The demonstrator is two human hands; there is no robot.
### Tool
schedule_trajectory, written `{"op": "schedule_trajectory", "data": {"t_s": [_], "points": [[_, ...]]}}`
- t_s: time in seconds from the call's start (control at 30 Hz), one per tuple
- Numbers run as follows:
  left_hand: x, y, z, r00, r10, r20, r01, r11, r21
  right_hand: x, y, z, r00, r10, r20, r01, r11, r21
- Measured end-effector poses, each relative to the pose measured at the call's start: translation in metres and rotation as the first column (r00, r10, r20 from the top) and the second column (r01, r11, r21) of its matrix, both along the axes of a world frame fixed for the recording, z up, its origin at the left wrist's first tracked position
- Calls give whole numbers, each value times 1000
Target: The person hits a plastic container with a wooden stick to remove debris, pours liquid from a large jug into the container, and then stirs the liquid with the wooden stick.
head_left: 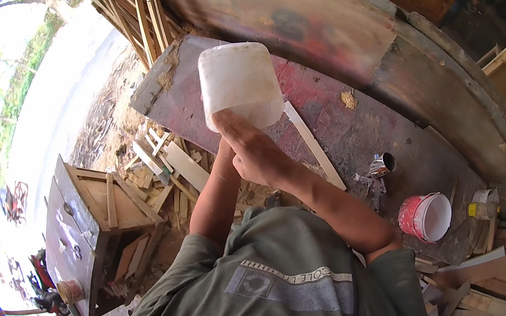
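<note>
A white translucent plastic container [241, 82] is held up, tilted, over a worn red-brown workbench board [348, 123]. My right hand [257, 152] grips the container at its lower end, fingers wrapped round the rim. My left forearm [217, 192] rises straight up to the same spot. My left hand is hidden behind the right hand and the container, so its grip does not show. A long pale wood strip [314, 146] lies on the board just right of my hands.
A red bucket with a white inside [426, 216] and a small open tin [385, 163] stand on the board's right part, a yellow-capped bottle [482, 208] beyond. Scrap wood [164, 168] lies below the bench, a wooden crate [107, 202] at left, offcuts [474, 289] at right.
</note>
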State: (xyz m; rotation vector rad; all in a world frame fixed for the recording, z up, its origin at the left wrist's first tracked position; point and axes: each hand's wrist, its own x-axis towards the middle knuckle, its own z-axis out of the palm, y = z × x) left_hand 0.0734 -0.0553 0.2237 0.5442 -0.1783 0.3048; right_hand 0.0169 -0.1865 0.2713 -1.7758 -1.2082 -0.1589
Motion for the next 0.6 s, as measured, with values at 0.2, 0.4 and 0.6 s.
{"op": "schedule_trajectory", "data": {"t_s": [0.2,0.4,0.6], "points": [[-4,-22,11,963,202,-180,-182,976,120,20,-12,-20,797,-241,554,556,651,-517],[-7,-35,14,944,143,-297,-103,984,145,50,-23,-39,926,-165,339,342,747,-570],[-12,-35,0,918,183,-351,-120,974,191,42,-36,-20,889,97,-448,-168,978,-121]]}}
